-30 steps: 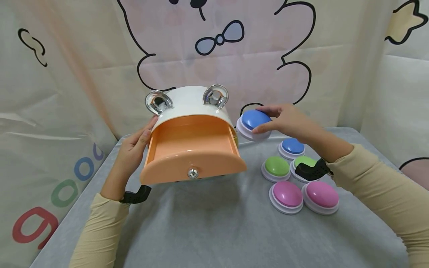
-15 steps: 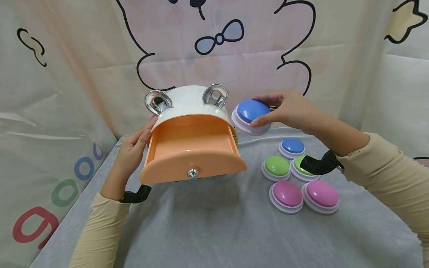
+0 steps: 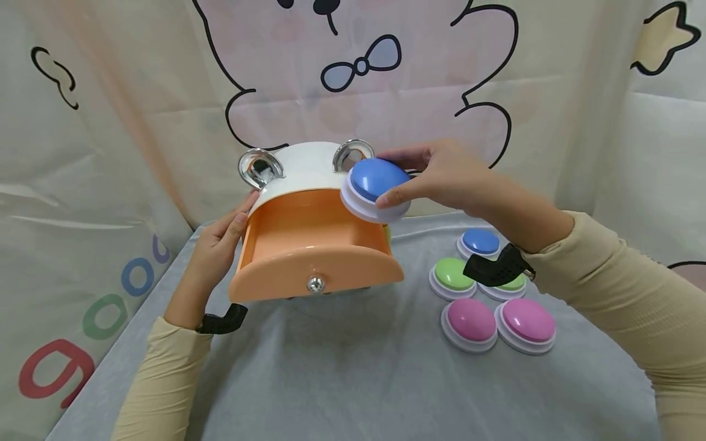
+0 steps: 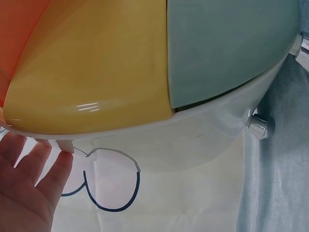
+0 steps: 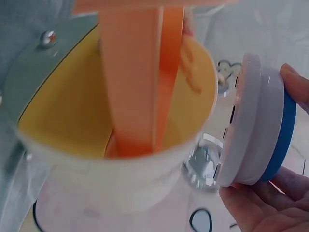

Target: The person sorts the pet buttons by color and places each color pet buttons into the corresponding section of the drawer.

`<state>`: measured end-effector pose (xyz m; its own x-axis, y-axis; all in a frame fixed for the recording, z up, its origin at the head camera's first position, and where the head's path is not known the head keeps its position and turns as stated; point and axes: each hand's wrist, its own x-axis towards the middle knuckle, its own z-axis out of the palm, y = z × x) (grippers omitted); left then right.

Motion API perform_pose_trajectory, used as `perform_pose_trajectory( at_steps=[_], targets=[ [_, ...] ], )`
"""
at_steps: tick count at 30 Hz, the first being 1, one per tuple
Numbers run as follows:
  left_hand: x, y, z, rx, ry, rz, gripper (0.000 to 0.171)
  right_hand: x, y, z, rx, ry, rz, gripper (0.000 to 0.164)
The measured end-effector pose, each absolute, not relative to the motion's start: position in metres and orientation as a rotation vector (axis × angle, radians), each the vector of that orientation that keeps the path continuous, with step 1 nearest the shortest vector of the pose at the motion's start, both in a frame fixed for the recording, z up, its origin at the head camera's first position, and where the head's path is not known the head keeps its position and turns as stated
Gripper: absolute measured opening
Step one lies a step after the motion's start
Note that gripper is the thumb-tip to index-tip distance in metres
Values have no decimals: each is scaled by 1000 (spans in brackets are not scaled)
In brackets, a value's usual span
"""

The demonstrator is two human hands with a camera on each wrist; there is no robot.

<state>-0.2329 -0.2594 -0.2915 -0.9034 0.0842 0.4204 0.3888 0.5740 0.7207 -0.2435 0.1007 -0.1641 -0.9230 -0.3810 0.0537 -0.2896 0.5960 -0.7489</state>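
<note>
My right hand (image 3: 449, 177) grips a blue push button (image 3: 375, 184) with a white base, thumb on the near side. The button is tilted in the air, overlapping the right rear of an open orange drawer (image 3: 287, 269) in the head view. That drawer sticks out of a white alarm-clock-shaped drawer box (image 3: 306, 160) with two silver bells (image 3: 261, 168). On the box's left side rests my left hand (image 3: 212, 251); in the left wrist view its extended fingers (image 4: 55, 176) touch the white rim. Yellow (image 4: 96, 67) and grey-green (image 4: 227, 48) drawer fronts show there too.
Right of the box, on the grey cloth-covered table (image 3: 331, 380), stand another blue button (image 3: 481, 241), two green buttons (image 3: 453, 274) and two pink buttons (image 3: 471, 320). My right wrist strap (image 3: 496, 266) partly covers one green button. A printed curtain (image 3: 419, 110) hangs behind.
My right hand has carried the blue button left, first rising a little, from beside the drawer box to overlapping the drawer's right rear. The left hand and the box look unmoved.
</note>
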Motion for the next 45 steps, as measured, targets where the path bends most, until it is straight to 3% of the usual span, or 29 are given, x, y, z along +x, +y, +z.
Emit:
perform_pose_trajectory(
  at_steps=[10,18,45],
  targets=[
    [-234,-262,-293,-391,-2462,-1250,43,-244,58,-164,-746,2641,-1276,78],
    [-235,-263,-294,-416,-2436,-1268,42,-244,37,-169,-732,2608,-1298,70],
    [-233,-261,-293,-423,-2451,-1244,42,-246,4,-196,-849,2462,-1143,68]
  ],
)
